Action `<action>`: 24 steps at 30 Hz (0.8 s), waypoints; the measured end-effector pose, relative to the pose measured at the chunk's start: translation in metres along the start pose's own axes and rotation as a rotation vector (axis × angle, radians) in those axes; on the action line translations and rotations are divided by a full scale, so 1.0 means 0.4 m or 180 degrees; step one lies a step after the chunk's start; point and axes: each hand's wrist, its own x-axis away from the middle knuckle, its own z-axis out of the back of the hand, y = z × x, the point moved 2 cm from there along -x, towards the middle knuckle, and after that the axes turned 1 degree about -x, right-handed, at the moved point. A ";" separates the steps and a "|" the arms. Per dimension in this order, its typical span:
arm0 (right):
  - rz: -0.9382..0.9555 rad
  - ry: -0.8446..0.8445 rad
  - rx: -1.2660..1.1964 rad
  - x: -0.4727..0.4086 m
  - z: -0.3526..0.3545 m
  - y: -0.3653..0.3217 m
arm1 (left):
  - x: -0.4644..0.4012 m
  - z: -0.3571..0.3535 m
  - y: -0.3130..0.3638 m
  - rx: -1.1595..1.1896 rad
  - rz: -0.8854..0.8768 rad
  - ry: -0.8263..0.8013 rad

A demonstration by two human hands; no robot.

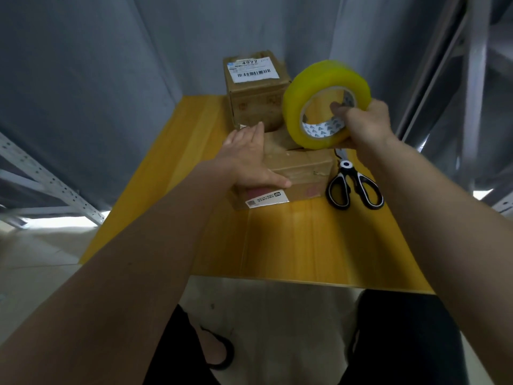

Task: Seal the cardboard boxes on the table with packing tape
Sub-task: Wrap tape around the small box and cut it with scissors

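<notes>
The person's right hand [363, 126] has the big yellowish roll of packing tape [323, 104] lifted above the near cardboard box [301, 169], fingers hooked through the core and thumb round the outside, so it's a proper grip on the roll. The roll sits tilted with its open core facing the camera, a bit blurred at the top edge. The left hand [247, 159] lies flat on the left side of that box, fingers straight and pointing away, thumb stretched along the near top edge, just pressing down and not curled round anything. The box has a white label [266, 200] on its front face. Behind it stands a taller cardboard box [256, 90] with a barcode shipping label on top. Black and white scissors [354, 184] lie just right of the near box on the yellow wooden table [291, 245].
</notes>
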 end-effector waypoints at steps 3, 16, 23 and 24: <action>-0.0356 0.0166 -0.0508 0.019 -0.030 0.046 | -0.001 0.000 0.000 -0.0025 0.0003 -0.0006; -0.0139 0.0297 -0.0332 0.014 -0.030 0.047 | 0.002 -0.004 -0.015 0.0058 -0.0050 0.0023; -0.0098 0.0051 -0.0494 0.036 -0.083 0.061 | 0.041 -0.001 -0.102 0.0077 -0.0002 0.0026; -0.0107 0.0027 -0.0540 0.039 -0.092 0.063 | 0.046 0.000 -0.110 0.0083 0.0008 0.0026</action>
